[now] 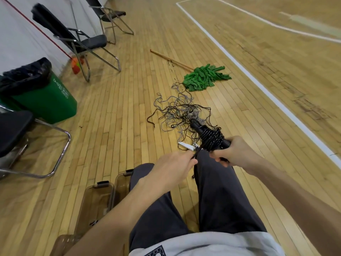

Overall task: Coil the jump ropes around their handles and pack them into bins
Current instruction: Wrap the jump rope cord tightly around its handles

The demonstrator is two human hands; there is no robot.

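Note:
My right hand (234, 154) grips the black jump rope handles (206, 134), which have black rope coiled around them in several turns. My left hand (173, 167) pinches the loose end of that black rope just below the coil, above my right knee. A tangle of grey and black ropes (180, 109) lies on the wood floor beyond the handles. A white handle (186, 145) lies on the floor by my left hand. Two clear brown bins (96, 200) stand on the floor to the left of my legs.
A green mop (204, 76) with a wooden stick lies past the tangle. A green trash bin (46, 97) with a black bag stands at left, among black folding chairs (77, 43). A white court line (258, 84) runs along the right.

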